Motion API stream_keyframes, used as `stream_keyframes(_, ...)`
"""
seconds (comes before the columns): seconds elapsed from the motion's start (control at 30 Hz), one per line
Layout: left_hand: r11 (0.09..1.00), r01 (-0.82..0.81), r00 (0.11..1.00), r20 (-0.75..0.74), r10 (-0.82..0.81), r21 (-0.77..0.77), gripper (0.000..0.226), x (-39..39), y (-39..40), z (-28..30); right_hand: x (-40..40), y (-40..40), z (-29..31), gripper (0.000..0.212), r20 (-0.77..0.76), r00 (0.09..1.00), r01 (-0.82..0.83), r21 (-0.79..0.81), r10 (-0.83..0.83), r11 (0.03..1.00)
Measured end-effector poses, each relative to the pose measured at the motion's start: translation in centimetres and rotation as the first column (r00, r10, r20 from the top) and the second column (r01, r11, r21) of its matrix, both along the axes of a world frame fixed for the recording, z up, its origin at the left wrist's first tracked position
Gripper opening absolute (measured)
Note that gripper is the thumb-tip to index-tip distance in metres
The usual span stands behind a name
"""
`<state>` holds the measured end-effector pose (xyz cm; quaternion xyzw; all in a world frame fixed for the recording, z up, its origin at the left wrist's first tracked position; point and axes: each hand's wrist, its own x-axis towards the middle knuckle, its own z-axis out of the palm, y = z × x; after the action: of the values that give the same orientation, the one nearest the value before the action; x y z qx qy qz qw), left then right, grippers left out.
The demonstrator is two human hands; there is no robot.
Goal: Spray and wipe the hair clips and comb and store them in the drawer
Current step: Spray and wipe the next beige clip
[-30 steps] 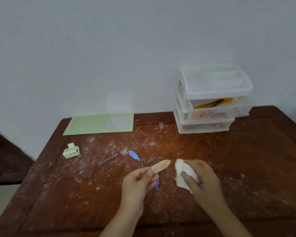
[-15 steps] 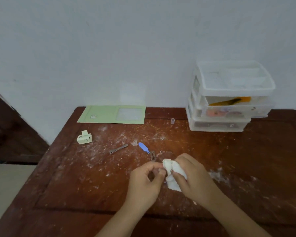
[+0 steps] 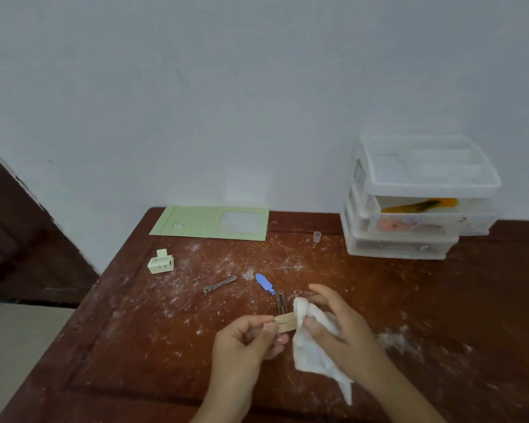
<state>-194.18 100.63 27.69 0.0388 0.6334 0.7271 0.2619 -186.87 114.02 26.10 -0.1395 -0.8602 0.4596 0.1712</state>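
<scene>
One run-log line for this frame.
step: wiping | left hand: pinches beige clip | right hand: holds cloth over clip end | stored: not yet

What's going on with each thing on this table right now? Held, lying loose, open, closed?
Beige hair clip: pinched by the left hand, one end inside the cloth.
White cloth: held by the right hand, wrapped over the clip's end.
Blue clip: lying loose.
Brown clip: lying loose.
Grey clip: lying loose.
Cream claw clip: standing alone, untouched.
Drawer unit: middle drawer pulled out.
</scene>
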Motion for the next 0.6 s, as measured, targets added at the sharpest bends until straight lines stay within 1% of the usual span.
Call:
stream_keyframes(0.1, 0.999, 0.046, 0.999, 0.012, -0.046, 0.023, 0.018, 0.3, -0.2, 0.1, -0.4, -0.8, -0.8, 0.013, -0.052, 0.999, 0.012, 0.046, -0.009, 0.999)
stream_keyframes(0.17, 0.998, 0.06, 0.998, -0.005, -0.06, 0.012, 0.021, 0.3, -0.5, 0.1, -0.2, -0.7, -1.2, 0.026, -0.06, 0.998, -0.001, 0.136, 0.009, 0.991)
stream_keyframes(0.23, 0.997, 0.075, 0.997, -0.015, -0.075, 0.008, 0.025, 0.1, -0.6, 0.0, 0.3, -0.4, -1.4, 0.031, -0.057, 0.998, 0.009, 0.205, 0.003, 0.979)
stream_keyframes(0.3, 0.995, 0.1, 0.994, -0.041, -0.1, -0.002, 0.027, 0.2, -0.5, 0.0, 0.7, -0.1, -1.5, 0.027, -0.08, 0.997, 0.032, 0.237, -0.013, 0.971)
stream_keyframes(0.4, 0.99, 0.136, 0.986, -0.091, -0.139, -0.032, 0.027, 0.6, 0.1, 0.2, 1.1, 0.3, -1.7, 0.011, -0.174, 0.981, 0.127, 0.253, -0.084, 0.959)
stream_keyframes(0.47, 0.993, 0.115, 0.987, -0.115, -0.116, -0.018, 0.03, 0.7, 0.2, 0.5, 1.5, 0.5, -1.1, 0.007, -0.21, 0.954, 0.25, 0.173, -0.212, 0.953)
stream_keyframes(0.5, 0.996, 0.088, 0.988, -0.126, -0.088, -0.001, 0.031, 0.5, 0.2, 0.7, 1.8, 1.0, -0.6, 0.01, -0.209, 0.926, 0.336, 0.072, -0.315, 0.939)
stream_keyframes(0.53, 0.998, 0.067, 0.987, -0.147, -0.064, 0.014, 0.032, 0.3, 0.0, 0.9, 2.1, 1.5, -0.1, 0.014, -0.166, 0.902, 0.398, -0.045, -0.399, 0.916)
stream_keyframes(0.57, 0.998, 0.058, 0.983, -0.175, -0.053, 0.022, 0.033, 0.1, -0.1, 1.0, 2.5, 2.2, 0.2, 0.017, -0.093, 0.899, 0.414, -0.145, -0.429, 0.899)
stream_keyframes(0.6, 0.998, 0.055, 0.976, -0.213, -0.049, 0.025, 0.036, -0.2, -0.2, 1.1, 2.8, 2.7, 0.7, 0.016, -0.041, 0.915, 0.386, -0.204, -0.402, 0.9)
